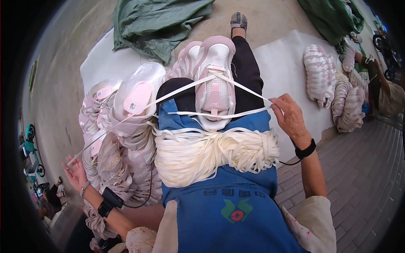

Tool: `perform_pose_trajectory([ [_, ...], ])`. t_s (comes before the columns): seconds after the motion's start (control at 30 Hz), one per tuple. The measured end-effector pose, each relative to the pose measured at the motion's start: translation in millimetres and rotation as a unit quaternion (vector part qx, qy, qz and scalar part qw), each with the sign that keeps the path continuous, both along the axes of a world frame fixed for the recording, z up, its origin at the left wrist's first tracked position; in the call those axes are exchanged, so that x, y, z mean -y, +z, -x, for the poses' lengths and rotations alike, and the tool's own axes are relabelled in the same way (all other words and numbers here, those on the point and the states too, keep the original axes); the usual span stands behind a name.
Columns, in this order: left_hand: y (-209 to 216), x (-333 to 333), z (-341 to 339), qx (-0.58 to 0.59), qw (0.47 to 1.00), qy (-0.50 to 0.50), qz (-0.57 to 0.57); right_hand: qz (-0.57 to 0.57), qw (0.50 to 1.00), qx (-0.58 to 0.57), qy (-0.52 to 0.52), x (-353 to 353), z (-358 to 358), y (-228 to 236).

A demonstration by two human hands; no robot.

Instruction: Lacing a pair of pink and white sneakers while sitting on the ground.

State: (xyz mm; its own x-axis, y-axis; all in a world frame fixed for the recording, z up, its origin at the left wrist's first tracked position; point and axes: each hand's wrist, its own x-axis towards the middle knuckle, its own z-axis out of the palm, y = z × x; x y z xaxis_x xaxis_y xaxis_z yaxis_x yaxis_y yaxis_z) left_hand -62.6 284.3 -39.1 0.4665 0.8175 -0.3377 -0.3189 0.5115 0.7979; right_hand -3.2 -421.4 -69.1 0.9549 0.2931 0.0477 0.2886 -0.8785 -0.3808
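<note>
I see a shoe (214,90) over the lap, with a bundle of laces (202,154) behind it, on the apron (206,219). Left of both, I have piled shoes (135,130), the left hand (76,173) beyond them. The right hand (290,116) is right of the shoe. Ahead, a tarp (156,27) partly covers a sheet (276,61); other shoes (320,76) lie farther right.

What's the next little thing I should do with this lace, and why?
Probably slide your right hand along the lace to its loose tip: that hand pinches it only partway along, the tip dangles free beyond the sneaker, and your left hand holds the other side out.
</note>
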Motion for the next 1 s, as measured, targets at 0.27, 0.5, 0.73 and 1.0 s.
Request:
perform_pose_trajectory([
  [0.27, -8, 104, -68, 0.052, 0.908, -0.408, -0.084, -0.177, 0.983, 0.017, -0.047, -69, -55, 15],
  [0.5, -2, 353, -134, -0.125, 0.681, -0.6, -0.401, -0.095, 0.993, -0.055, -0.035, -98, -68, -5],
  [0.73, -28, 380, -163, -0.149, 0.44, -0.7, -0.542, -0.085, 0.996, 0.013, 0.007, -77, -62, -10],
  [1.0, -52, 385, -172, -0.148, 0.455, -0.543, -0.691, -0.178, 0.983, 0.014, -0.039, -38, -65, -23],
])
